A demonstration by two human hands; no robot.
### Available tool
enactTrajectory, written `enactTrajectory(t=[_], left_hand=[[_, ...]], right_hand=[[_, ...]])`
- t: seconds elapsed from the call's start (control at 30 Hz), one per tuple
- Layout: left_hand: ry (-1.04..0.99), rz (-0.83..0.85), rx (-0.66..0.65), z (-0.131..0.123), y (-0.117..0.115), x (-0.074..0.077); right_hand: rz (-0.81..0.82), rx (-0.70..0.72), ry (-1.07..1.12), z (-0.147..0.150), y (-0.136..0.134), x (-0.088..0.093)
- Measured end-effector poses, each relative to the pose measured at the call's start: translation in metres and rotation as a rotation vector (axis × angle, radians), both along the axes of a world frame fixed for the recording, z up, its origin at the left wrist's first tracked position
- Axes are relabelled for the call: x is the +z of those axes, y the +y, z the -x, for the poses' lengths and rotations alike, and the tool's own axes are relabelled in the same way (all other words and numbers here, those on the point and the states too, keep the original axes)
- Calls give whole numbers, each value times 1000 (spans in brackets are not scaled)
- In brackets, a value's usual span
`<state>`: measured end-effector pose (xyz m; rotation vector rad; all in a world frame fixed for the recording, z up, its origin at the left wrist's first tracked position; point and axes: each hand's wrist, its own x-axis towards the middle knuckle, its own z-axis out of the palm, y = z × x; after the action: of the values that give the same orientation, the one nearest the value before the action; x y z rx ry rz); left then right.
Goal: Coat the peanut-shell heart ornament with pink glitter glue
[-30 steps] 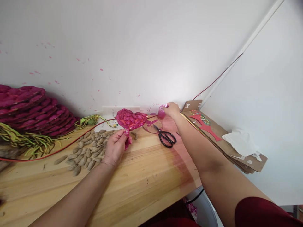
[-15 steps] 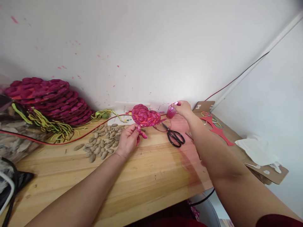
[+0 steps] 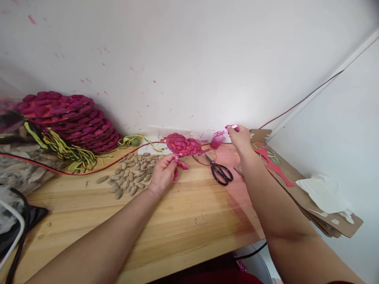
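Note:
My left hand (image 3: 167, 171) pinches the near edge of a heart-shaped peanut piece (image 3: 183, 145), its peanuts coated in wet magenta paint. The fingertips of this hand are stained pink. My right hand (image 3: 239, 137) is closed on the pale pink handle of a paintbrush (image 3: 229, 129), which slants down to the left over a small clear cup (image 3: 217, 141) of magenta paint. The brush's bristles are hard to make out at the cup. Black-handled scissors (image 3: 221, 173) lie between my hands, blades pointing toward the cup.
Loose peanuts (image 3: 130, 175) lie left of my left hand. A stack of magenta peanut pieces (image 3: 74, 118) with green-yellow strings (image 3: 68, 150) stands at the back left. A red cord (image 3: 97, 170) crosses the table. Cardboard with red cut-outs (image 3: 276, 169) and a white cloth (image 3: 322, 193) is at right.
My right hand has lifted and moved right from the cup, drawing the brush up so more of it shows. The left hand still holds the heart piece, now tilted flatter. The view has shifted slightly.

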<state>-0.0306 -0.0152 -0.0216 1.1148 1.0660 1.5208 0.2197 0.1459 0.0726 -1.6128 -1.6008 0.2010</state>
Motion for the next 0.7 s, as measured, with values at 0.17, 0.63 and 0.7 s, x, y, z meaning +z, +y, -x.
enactTrajectory(t=[0.17,0.63,0.7], left_hand=[[156,-56,67,1,2,-6],[365,-249,165,2,4,-11],[382,-246,165,2,3,-10]], right_hand=[[-269,264,317,30,-68,6],[-410,579,115,90,-158,-13],[-430,572,98,91,-158,-15]])
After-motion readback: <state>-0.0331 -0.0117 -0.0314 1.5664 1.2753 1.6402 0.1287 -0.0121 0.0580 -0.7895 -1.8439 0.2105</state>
